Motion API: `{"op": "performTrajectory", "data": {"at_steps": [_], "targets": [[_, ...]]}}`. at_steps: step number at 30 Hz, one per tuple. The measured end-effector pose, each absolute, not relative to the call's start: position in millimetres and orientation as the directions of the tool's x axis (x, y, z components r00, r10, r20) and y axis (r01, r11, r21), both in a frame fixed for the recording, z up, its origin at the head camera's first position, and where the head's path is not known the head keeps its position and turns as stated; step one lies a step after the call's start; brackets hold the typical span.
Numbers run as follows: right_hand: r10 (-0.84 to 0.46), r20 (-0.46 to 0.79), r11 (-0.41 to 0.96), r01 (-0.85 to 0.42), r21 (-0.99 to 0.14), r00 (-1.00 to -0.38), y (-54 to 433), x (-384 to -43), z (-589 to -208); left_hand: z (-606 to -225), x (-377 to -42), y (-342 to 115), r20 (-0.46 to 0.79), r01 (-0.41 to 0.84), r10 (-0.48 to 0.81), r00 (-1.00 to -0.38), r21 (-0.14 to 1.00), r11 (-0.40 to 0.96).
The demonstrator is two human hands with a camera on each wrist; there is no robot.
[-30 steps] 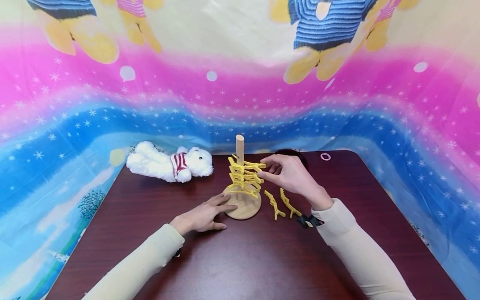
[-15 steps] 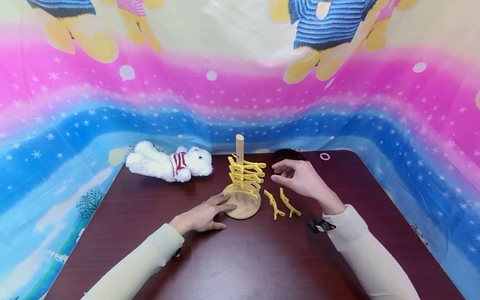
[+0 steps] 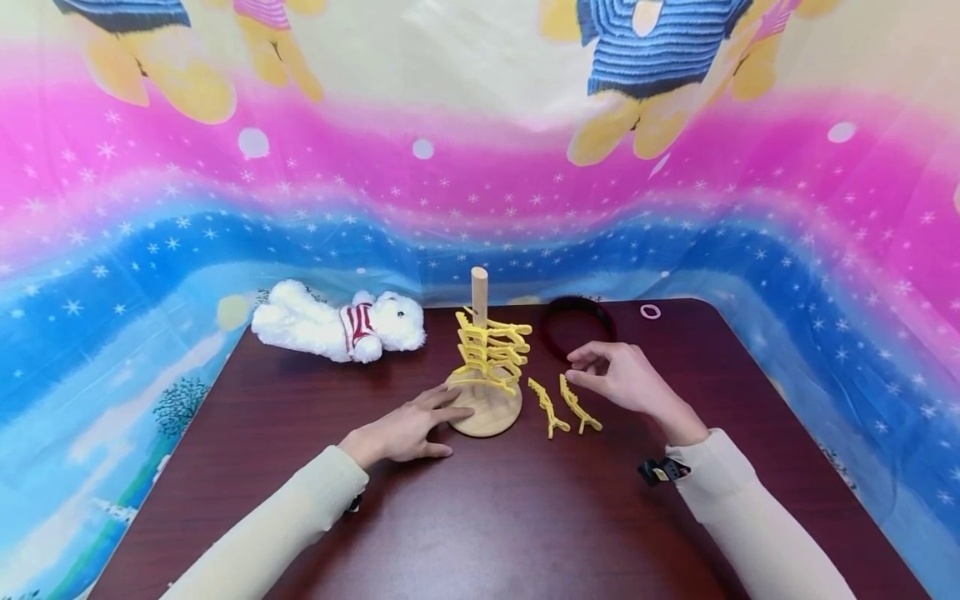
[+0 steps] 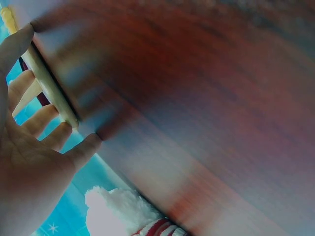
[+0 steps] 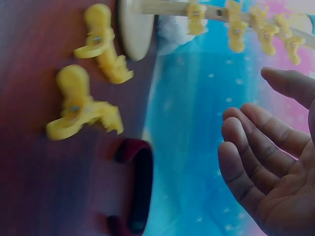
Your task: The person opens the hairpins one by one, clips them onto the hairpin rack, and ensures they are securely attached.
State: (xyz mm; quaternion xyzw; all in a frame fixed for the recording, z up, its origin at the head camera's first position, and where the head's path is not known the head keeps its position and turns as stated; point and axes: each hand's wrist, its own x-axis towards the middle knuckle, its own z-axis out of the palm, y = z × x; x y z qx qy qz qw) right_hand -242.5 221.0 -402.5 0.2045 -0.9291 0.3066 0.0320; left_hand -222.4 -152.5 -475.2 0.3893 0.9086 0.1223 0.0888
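Right, two loose clips (image 5: 78, 105) lie on the table (image 3: 465, 533), beside the stand (image 3: 480, 298) and near my right hand (image 3: 633, 379), its fingers loosely curved, pinching nothing. I'd squeeze one wide before lifting. My left hand (image 3: 408, 429) spreads onto the base (image 3: 491, 422); I'd steady that against wobble.

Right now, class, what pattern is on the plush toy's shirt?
The shirt has red and white stripes, clearest in the head view.
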Motion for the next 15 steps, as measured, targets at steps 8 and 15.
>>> {"op": "performTrajectory", "data": {"at_steps": [8, 15], "targets": [[-0.350, 0.132, 0.742, -0.360, -0.565, -0.928, 239.1, -237.9, -432.8, -474.1, -221.4, -152.5, -0.071, 0.682, 0.729, -0.681, 0.300, 0.667], [-0.358, 0.079, 0.746, -0.336, -0.574, -0.930, 249.0, -232.6, -448.4, -473.9, -221.0, -152.2, -0.069, 0.681, 0.728, -0.682, 0.301, 0.667]]}}
